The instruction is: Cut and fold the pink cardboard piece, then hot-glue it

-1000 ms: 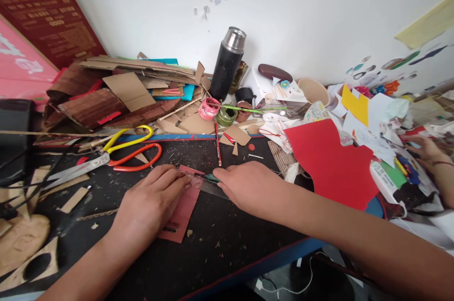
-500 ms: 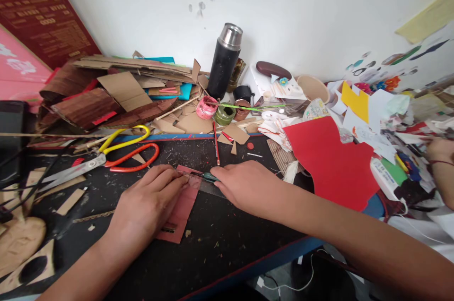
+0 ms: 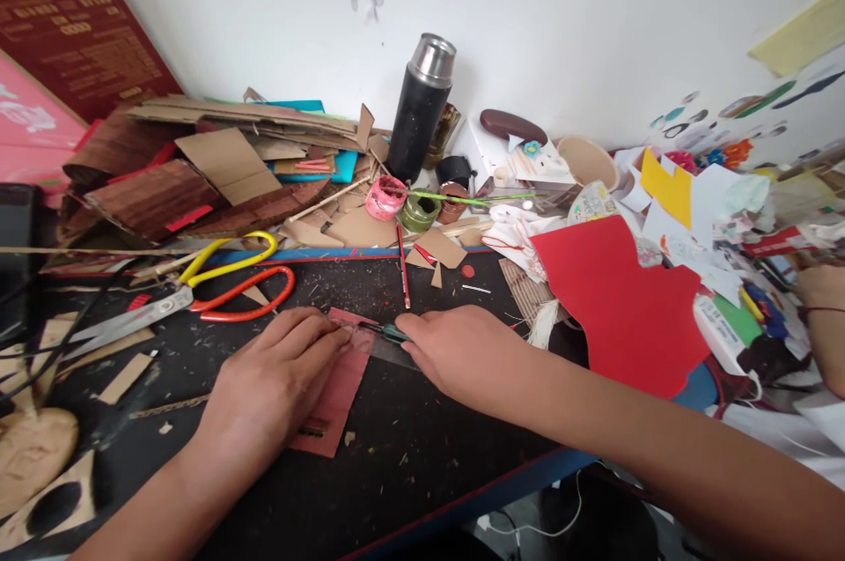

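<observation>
A strip of pink-red cardboard (image 3: 340, 407) lies on the black tabletop. My left hand (image 3: 281, 372) presses it down, fingers close together and bent over its upper left part; the thumb is hidden. In my right hand (image 3: 455, 358) is a craft knife (image 3: 393, 331) with a dark green handle, gripped between thumb and fingers. Its thin blade points left and lies over the top of the strip, close to my left fingertips. Under the knife, a clear flat piece (image 3: 396, 353) sticks out beside the strip. Just above my right hand lies a red pencil (image 3: 402, 266).
Large scissors (image 3: 244, 291) with yellow and red handles lie open at left. Paint jars (image 3: 386, 197), a black flask (image 3: 419, 112) and cardboard scraps (image 3: 231, 166) crowd the back. Red paper (image 3: 620, 306) lies at right. Another person's arm (image 3: 822, 314) shows at the right edge.
The knife and my right hand have shifted very slightly to the right. My left hand stays on the cardboard. The view has tilted a little.
</observation>
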Available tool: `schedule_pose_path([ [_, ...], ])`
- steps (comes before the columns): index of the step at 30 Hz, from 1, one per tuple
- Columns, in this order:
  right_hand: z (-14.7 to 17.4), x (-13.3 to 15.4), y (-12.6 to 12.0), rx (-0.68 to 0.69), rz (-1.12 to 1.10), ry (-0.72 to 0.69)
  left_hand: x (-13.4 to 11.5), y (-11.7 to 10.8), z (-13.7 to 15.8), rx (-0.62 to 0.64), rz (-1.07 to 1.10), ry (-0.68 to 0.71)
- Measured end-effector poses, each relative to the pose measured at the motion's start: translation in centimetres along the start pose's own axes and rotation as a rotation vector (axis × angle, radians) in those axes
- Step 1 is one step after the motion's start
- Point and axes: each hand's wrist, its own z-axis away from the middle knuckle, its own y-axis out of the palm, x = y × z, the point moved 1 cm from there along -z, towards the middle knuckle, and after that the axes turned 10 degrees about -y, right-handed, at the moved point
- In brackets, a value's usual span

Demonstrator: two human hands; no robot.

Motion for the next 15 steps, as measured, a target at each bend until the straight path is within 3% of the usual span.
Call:
schedule_pose_path([
  [8,-0.1,0.94,0.64,-0.017,0.074,0.002,0.09,0.05,0.03,0.015,0.008,-0.008],
  [15,-0.22,0.51,-0.2,0.034,0.032,0.006,0.1,0.09,0.02,0.009,-0.014,0.012],
])
